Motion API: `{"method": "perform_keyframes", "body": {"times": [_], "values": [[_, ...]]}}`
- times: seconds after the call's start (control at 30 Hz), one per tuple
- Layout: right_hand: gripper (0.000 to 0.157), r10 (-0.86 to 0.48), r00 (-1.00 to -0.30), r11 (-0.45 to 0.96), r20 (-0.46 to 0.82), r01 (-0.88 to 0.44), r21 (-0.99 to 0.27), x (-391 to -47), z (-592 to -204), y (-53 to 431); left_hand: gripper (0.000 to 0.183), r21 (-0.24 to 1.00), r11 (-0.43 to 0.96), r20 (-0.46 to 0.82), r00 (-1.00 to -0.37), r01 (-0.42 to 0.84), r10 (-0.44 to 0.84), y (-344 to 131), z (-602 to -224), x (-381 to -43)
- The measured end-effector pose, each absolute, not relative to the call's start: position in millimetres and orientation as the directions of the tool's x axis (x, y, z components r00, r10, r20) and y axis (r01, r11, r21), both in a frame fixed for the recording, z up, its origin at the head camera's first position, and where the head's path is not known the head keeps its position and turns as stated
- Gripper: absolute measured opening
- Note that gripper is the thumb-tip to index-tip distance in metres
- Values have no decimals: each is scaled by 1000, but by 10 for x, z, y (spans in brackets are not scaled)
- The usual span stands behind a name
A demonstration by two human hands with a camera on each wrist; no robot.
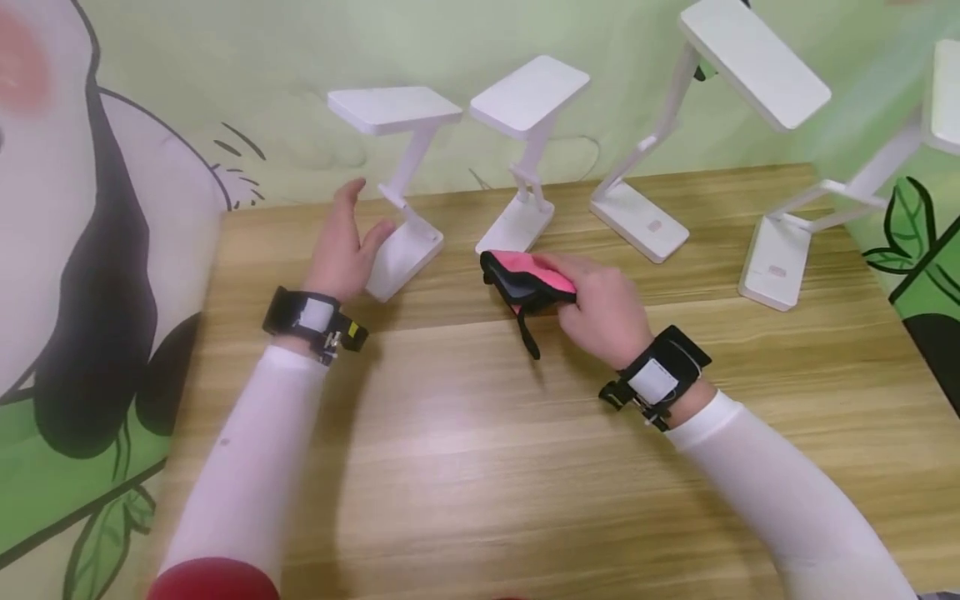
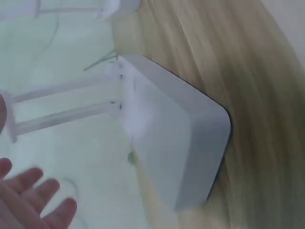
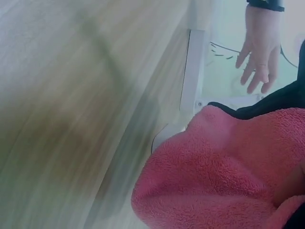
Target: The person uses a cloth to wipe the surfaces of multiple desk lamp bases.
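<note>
My left hand (image 1: 340, 254) is beside the leftmost white desk lamp (image 1: 405, 260), fingers extended and thumb apart, near its base. In the left wrist view, the loosely spread fingers (image 2: 45, 194) hold nothing, and the lamp's base (image 2: 164, 126) stands on the wood. With my right hand (image 1: 609, 315) I grip a folded pink cloth (image 1: 534, 268), which has black edging, a grey inner side and a dangling black loop. Fluffy pink pile on this cloth (image 3: 205, 167) fills much of the right wrist view. It is just in front of the second lamp (image 1: 517, 223).
Two more white lamps stand to the right, one tall lamp (image 1: 637, 221) and another lamp (image 1: 776, 258) near the right wall. The wooden table (image 1: 450, 450) meets a green painted wall (image 1: 247, 50) at the back. Lamp heads overhang their bases.
</note>
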State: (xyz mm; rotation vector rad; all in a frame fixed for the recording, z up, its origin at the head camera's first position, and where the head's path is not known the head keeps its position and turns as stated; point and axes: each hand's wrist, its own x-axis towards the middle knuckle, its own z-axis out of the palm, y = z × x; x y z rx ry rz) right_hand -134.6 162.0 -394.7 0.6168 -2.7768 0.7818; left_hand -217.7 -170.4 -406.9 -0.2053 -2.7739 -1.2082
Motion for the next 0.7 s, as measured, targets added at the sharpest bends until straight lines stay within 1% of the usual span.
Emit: {"method": "perform_keyframes", "body": {"times": [0.1, 0.2, 0.47, 0.7], "values": [[63, -335, -896, 781, 291, -437, -447, -1346, -3944, 1660, 75, 732, 659, 102, -985, 171, 142, -1711, -4093, -2294], [62, -326, -901, 790, 287, -426, -441, -1352, -3952, 1704, 68, 756, 632, 84, -982, 172, 167, -1663, -4088, -2388], [65, -279, -918, 803, 280, -383, -456, -1407, -3991, 1783, 51, 741, 650, 96, -985, 167, 144, -1607, -4044, -2456], [56, -235, -936, 817, 263, -337, -468, -1459, -3941, 1904, 44, 708, 689, 98, -988, 156, 123, -1488, -4060, -2417]]}}
